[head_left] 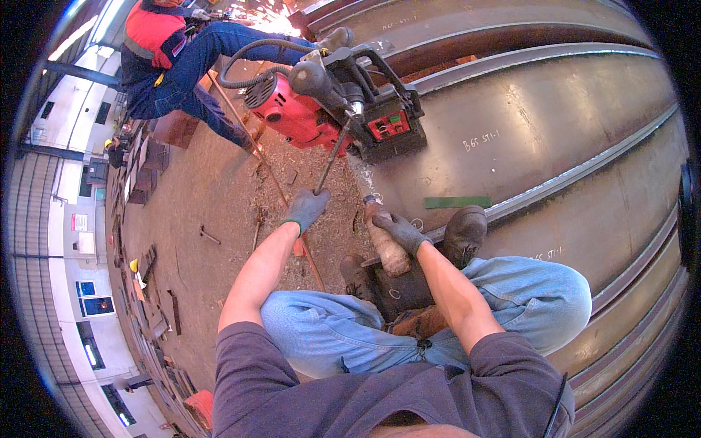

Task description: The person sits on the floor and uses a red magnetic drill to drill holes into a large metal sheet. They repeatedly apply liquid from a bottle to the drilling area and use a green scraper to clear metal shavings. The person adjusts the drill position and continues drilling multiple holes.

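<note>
Standing at the far left, one pale wall [55, 212] is pierced by several windows. Near it, one distant person [115, 153] in a yellow helmet is seen; closer in, one co-worker [157, 35] in a red and dark top is shown beside bright sparks [264, 18]. Metal chips are strewn over the floor [175, 204]. One red drilling machine [288, 113] comes next, its black base carried on a steel beam [526, 146]. One lever [332, 162] of it is held by the gloved left hand [305, 209], the fingers closed round the lower end. One soiled bottle [391, 253] is gripped by the gloved right hand [400, 231], its fingers wrapped over the side, and the narrow tip is pointed toward the machine. Two dark boots [465, 235] are seen, one to each side of the bottle. One green strip [458, 202] is laid flat on the beam. Farther right, at least two more beams are ranged alongside.
</note>
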`<control>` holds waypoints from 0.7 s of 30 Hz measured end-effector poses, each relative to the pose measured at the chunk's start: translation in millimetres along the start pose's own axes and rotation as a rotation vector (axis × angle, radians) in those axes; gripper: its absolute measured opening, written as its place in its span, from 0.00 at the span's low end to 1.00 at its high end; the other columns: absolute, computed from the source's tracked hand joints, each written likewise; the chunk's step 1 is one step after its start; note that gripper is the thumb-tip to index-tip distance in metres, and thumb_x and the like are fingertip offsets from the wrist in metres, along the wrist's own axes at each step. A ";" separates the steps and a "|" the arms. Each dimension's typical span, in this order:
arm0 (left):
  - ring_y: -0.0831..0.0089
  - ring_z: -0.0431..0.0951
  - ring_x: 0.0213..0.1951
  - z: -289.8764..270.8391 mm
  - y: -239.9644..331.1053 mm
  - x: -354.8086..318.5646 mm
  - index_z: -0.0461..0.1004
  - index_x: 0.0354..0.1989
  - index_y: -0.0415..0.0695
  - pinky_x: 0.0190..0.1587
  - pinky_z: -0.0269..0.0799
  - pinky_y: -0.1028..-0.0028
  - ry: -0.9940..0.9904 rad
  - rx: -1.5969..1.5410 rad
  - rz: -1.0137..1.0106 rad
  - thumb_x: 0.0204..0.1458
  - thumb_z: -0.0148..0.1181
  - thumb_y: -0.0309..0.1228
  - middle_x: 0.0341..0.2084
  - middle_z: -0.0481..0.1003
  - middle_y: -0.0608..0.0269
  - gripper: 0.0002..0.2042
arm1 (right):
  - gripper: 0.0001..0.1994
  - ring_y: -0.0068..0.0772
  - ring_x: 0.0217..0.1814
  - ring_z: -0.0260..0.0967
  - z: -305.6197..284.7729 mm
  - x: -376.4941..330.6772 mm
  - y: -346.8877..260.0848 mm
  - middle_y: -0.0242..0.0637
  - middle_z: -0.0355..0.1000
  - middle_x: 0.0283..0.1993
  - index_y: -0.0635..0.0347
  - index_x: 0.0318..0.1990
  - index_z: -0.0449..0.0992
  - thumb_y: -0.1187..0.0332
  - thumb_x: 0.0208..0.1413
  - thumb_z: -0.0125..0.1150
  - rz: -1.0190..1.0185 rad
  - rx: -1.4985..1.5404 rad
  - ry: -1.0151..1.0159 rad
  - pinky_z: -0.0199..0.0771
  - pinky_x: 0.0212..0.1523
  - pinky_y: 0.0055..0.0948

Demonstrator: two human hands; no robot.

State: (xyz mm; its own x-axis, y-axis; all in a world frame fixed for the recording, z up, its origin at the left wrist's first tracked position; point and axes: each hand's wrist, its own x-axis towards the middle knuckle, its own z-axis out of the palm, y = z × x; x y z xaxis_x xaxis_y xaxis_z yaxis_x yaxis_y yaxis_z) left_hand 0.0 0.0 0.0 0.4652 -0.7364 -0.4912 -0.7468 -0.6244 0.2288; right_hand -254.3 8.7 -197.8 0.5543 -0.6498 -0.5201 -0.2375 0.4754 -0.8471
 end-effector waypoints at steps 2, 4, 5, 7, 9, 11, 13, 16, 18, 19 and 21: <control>0.57 0.81 0.29 3.4 -6.6 3.5 0.81 0.29 0.38 0.37 0.73 0.58 0.028 0.014 -0.001 0.56 0.55 0.55 0.24 0.81 0.51 0.28 | 0.40 0.40 0.61 0.70 -3.4 2.2 4.6 0.50 0.72 0.62 0.69 0.65 0.69 0.42 0.57 0.64 -0.001 -0.014 0.007 0.66 0.64 0.37; 0.52 0.83 0.33 3.5 10.3 -1.9 0.81 0.30 0.34 0.41 0.75 0.56 0.003 -0.043 -0.006 0.55 0.55 0.55 0.26 0.81 0.46 0.29 | 0.40 0.40 0.61 0.70 -9.5 1.4 4.0 0.50 0.72 0.62 0.70 0.65 0.69 0.42 0.57 0.64 0.003 -0.023 0.019 0.67 0.63 0.37; 0.49 0.84 0.35 0.0 16.7 -6.0 0.81 0.30 0.32 0.42 0.76 0.55 -0.008 -0.064 -0.012 0.55 0.55 0.55 0.27 0.81 0.43 0.30 | 0.40 0.40 0.61 0.70 -11.2 0.0 1.7 0.50 0.72 0.62 0.70 0.65 0.69 0.42 0.57 0.64 0.002 -0.024 0.018 0.67 0.63 0.38; 0.49 0.84 0.35 -3.9 19.6 -10.5 0.81 0.30 0.32 0.43 0.76 0.55 -0.002 -0.056 -0.014 0.55 0.54 0.55 0.27 0.81 0.43 0.30 | 0.40 0.40 0.61 0.70 -10.3 -4.1 -7.9 0.50 0.72 0.62 0.70 0.65 0.69 0.41 0.57 0.64 -0.007 -0.026 0.001 0.67 0.63 0.38; 0.50 0.84 0.35 -6.7 23.2 -13.0 0.81 0.30 0.33 0.43 0.76 0.55 -0.007 -0.040 -0.014 0.55 0.54 0.56 0.27 0.81 0.44 0.30 | 0.41 0.41 0.61 0.70 -11.7 -9.1 -15.8 0.50 0.72 0.62 0.70 0.65 0.68 0.40 0.57 0.63 -0.012 -0.029 -0.012 0.67 0.64 0.38; 0.50 0.84 0.35 -8.3 27.1 -13.6 0.81 0.30 0.33 0.44 0.76 0.55 -0.025 -0.016 -0.012 0.55 0.54 0.56 0.27 0.81 0.45 0.30 | 0.42 0.41 0.61 0.70 -14.1 -14.4 -21.9 0.51 0.72 0.62 0.70 0.65 0.68 0.39 0.57 0.63 -0.008 -0.031 -0.018 0.67 0.64 0.38; 0.55 0.83 0.33 2.0 2.1 -0.1 0.81 0.30 0.35 0.41 0.75 0.57 -0.009 -0.029 0.006 0.56 0.56 0.56 0.26 0.81 0.47 0.29 | 0.42 0.42 0.62 0.70 -10.6 -25.6 -35.9 0.51 0.71 0.63 0.70 0.65 0.68 0.38 0.57 0.62 -0.044 -0.025 -0.047 0.66 0.64 0.38; 0.51 0.83 0.35 6.6 3.1 3.1 0.81 0.30 0.34 0.43 0.75 0.55 0.005 -0.072 0.044 0.56 0.54 0.56 0.27 0.81 0.44 0.30 | 0.43 0.44 0.64 0.69 -16.3 -34.4 -49.6 0.51 0.71 0.64 0.69 0.65 0.68 0.37 0.57 0.60 -0.083 -0.100 0.015 0.65 0.65 0.39; 0.48 0.84 0.37 7.9 2.6 0.4 0.82 0.31 0.33 0.45 0.75 0.53 0.004 -0.067 0.055 0.56 0.53 0.56 0.28 0.81 0.42 0.31 | 0.43 0.46 0.65 0.68 -15.4 -35.5 -49.3 0.51 0.71 0.64 0.69 0.65 0.69 0.36 0.57 0.59 -0.070 -0.100 0.026 0.65 0.65 0.39; 0.47 0.83 0.37 8.4 0.0 5.8 0.82 0.31 0.33 0.45 0.74 0.53 -0.002 -0.044 0.062 0.57 0.53 0.56 0.28 0.81 0.41 0.31 | 0.43 0.46 0.65 0.68 -15.1 -33.6 -46.0 0.51 0.70 0.65 0.69 0.65 0.69 0.36 0.57 0.59 -0.048 -0.060 0.010 0.64 0.66 0.39; 0.46 0.83 0.38 11.6 0.4 9.2 0.81 0.31 0.33 0.45 0.74 0.53 0.006 -0.040 0.060 0.57 0.52 0.57 0.28 0.81 0.40 0.31 | 0.43 0.47 0.66 0.68 -17.1 -28.9 -42.9 0.51 0.70 0.65 0.69 0.65 0.69 0.35 0.57 0.59 -0.024 -0.048 -0.003 0.64 0.66 0.39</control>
State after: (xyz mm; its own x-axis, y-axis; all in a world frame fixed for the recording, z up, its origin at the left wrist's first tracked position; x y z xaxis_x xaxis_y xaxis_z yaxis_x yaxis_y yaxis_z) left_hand -1.6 -4.0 -14.2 0.4235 -0.7741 -0.4705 -0.7536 -0.5893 0.2912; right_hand -273.8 -3.1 -148.3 0.5629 -0.6585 -0.4994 -0.2620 0.4309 -0.8635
